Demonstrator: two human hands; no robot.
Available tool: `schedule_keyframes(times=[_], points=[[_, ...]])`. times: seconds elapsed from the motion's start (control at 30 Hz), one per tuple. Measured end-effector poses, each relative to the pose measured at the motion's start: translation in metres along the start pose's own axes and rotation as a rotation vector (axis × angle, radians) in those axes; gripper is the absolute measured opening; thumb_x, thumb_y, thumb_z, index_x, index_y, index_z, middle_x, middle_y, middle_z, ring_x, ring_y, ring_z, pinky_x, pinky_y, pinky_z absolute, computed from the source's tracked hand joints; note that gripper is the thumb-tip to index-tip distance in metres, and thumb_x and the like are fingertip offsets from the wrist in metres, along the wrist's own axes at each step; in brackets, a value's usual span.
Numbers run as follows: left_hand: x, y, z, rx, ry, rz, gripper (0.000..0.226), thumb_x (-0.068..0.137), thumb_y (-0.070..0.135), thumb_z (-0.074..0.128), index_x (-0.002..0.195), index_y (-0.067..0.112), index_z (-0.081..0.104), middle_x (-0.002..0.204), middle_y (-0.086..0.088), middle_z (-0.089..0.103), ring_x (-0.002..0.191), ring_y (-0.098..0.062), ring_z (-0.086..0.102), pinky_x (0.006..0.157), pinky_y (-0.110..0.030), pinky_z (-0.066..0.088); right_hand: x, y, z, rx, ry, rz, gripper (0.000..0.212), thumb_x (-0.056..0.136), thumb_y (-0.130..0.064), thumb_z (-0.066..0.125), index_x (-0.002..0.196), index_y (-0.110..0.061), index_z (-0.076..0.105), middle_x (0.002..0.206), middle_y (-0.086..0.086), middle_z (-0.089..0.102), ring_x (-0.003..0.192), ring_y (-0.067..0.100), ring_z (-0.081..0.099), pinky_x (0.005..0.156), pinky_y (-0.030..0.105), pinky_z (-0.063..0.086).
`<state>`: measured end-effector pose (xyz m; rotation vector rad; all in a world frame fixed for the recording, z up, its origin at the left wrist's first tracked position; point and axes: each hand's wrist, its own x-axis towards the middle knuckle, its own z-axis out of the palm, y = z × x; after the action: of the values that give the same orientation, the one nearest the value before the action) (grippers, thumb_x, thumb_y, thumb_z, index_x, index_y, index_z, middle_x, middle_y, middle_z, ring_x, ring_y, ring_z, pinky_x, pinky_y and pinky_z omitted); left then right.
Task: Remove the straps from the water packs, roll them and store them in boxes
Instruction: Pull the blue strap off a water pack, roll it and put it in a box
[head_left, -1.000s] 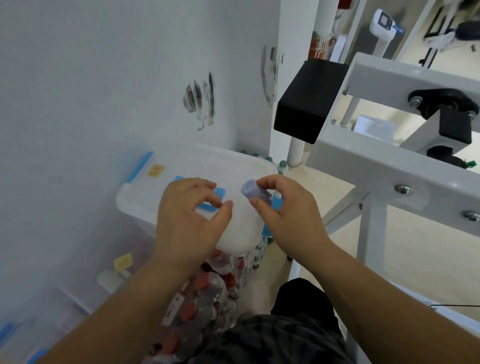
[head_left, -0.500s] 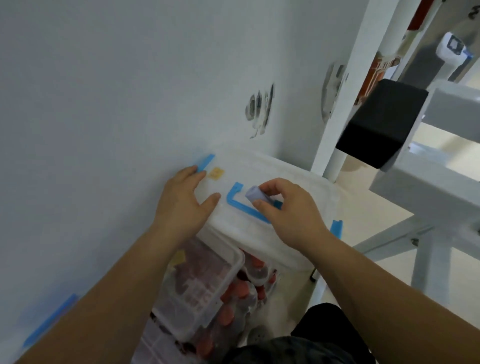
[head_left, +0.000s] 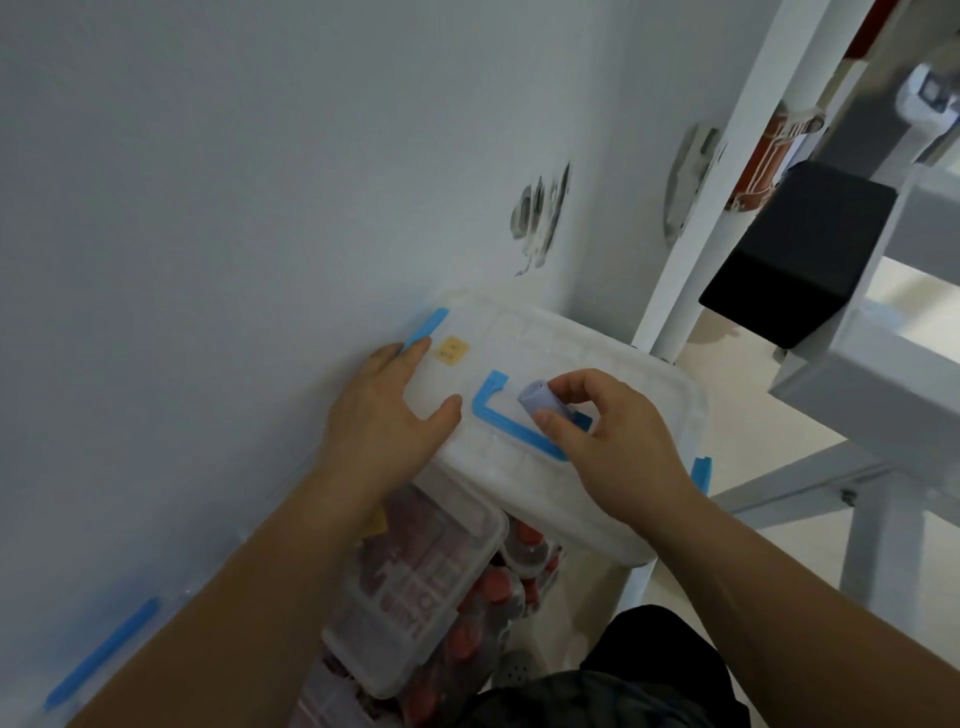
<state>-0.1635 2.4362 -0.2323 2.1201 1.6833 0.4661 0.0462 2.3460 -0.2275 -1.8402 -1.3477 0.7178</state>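
The right grip (head_left: 613, 447) was pinching the rolled strap (head_left: 537, 397). The thumb lay under the roll and the curled fingers lay over it. The strap was a short, pale lilac cylinder, wound tight, and one end pointed away from the palm toward the left grip (head_left: 387, 415). The roll was held just above the lid (head_left: 535, 338) of a translucent white storage box. Whether it touched the lid could not be determined.

The left grip was spread and flat. Its straight fingers pressed on the near-wall portion of the lid, with the thumb angled out toward the right grip. It held nothing.

A blue handle (head_left: 498, 421) was set into the lid between the two grips, and its far end passed under the right grip's fingers. A yellow label (head_left: 451, 351) lay just beyond the left grip's fingertips. A blue clip (head_left: 426, 327) sat at the lid edge beside them. A second blue clip (head_left: 701, 470) was at the opposite edge, outboard of the right wrist. Whether either clip was latched could not be determined.

Below both wrists stood a smaller clear box (head_left: 415, 597) with its lid on. Red-capped water bottles (head_left: 493, 587) were packed beside it.

A scuffed grey wall (head_left: 208, 208) ran beyond the left grip. A white metal frame (head_left: 711, 208) carrying a black pad (head_left: 795, 260) stood beyond the right grip.
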Motion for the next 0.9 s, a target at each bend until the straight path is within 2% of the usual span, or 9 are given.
schedule_keyframes(times=[0.1,0.2,0.33,0.5,0.6,0.7,0.8,0.83,0.9], points=[[0.002,0.0,-0.003,-0.044,-0.014,0.012,0.076,0.082,0.054,0.068,0.149,0.037,0.037,0.152,0.009,0.039,0.137,-0.012,0.04,0.112,-0.027,0.03,0.001,0.001,0.0,0.001,-0.007,0.005,0.015,0.094,-0.051,0.064,0.104,-0.04,0.061,0.1,-0.027,0.06,0.092,-0.008,0.056,0.07,0.006,0.036],[0.008,0.0,-0.006,-0.101,-0.047,0.013,0.084,0.074,0.056,0.077,0.147,0.035,0.042,0.149,0.009,0.044,0.135,-0.012,0.043,0.114,-0.028,0.032,0.002,0.0,0.0,0.017,-0.008,0.016,0.015,0.093,-0.05,0.065,0.104,-0.04,0.061,0.101,-0.025,0.06,0.092,-0.006,0.056,0.071,0.007,0.037],[0.016,0.003,-0.013,-0.223,-0.111,-0.082,0.101,0.06,0.053,0.088,0.147,0.031,0.042,0.145,0.009,0.048,0.13,-0.013,0.048,0.11,-0.032,0.039,0.002,0.0,0.001,0.016,-0.016,0.03,0.017,0.092,-0.054,0.062,0.102,-0.041,0.06,0.1,-0.025,0.058,0.091,-0.004,0.056,0.072,0.008,0.036],[0.021,0.005,-0.016,-0.031,-0.174,-0.085,0.109,0.06,0.069,0.079,0.151,0.029,0.035,0.153,0.001,0.042,0.137,-0.019,0.042,0.114,-0.033,0.034,0.001,0.002,0.0,0.02,-0.008,0.033,0.016,0.092,-0.053,0.063,0.102,-0.041,0.06,0.103,-0.022,0.061,0.094,0.003,0.057,0.073,0.008,0.036],[0.016,0.005,-0.014,0.198,-0.047,-0.013,0.095,0.067,0.079,0.064,0.146,0.03,0.045,0.145,-0.005,0.05,0.131,-0.024,0.049,0.11,-0.038,0.039,0.001,0.002,0.0,0.034,-0.01,0.03,0.019,0.093,-0.051,0.064,0.105,-0.036,0.063,0.104,-0.021,0.061,0.095,0.004,0.057,0.073,0.008,0.037],[0.01,0.007,-0.013,0.395,0.177,0.097,0.077,0.071,0.078,0.057,0.125,0.024,0.065,0.128,-0.009,0.055,0.114,-0.031,0.055,0.096,-0.044,0.046,0.001,0.002,-0.003,0.06,-0.036,0.037,0.025,0.094,-0.051,0.064,0.11,-0.031,0.067,0.106,-0.021,0.063,0.095,-0.001,0.059,0.073,0.007,0.038],[0.008,0.008,-0.013,0.432,0.219,0.156,0.069,0.074,0.071,0.053,0.115,0.018,0.07,0.117,-0.01,0.058,0.102,-0.034,0.056,0.087,-0.046,0.048,-0.002,-0.001,-0.011,0.18,-0.043,0.05,0.018,0.094,-0.044,0.067,0.107,-0.032,0.067,0.105,-0.022,0.065,0.094,-0.01,0.058,0.073,0.007,0.044],[0.007,0.01,-0.013,0.413,0.218,0.184,0.068,0.075,0.069,0.054,0.115,0.017,0.07,0.115,-0.01,0.059,0.101,-0.034,0.056,0.086,-0.046,0.05,-0.004,-0.001,-0.015,0.243,-0.016,0.051,0.015,0.095,-0.04,0.067,0.106,-0.031,0.068,0.103,-0.022,0.067,0.094,-0.01,0.059,0.078,0.008,0.048],[-0.002,0.018,-0.011,0.316,0.215,0.294,0.067,0.077,0.068,0.057,0.118,0.016,0.07,0.115,-0.009,0.062,0.101,-0.033,0.059,0.087,-0.048,0.052,-0.01,0.001,-0.027,0.323,0.073,0.043,0.015,0.095,-0.038,0.067,0.107,-0.03,0.069,0.104,-0.018,0.07,0.098,-0.001,0.064,0.093,0.025,0.054]])
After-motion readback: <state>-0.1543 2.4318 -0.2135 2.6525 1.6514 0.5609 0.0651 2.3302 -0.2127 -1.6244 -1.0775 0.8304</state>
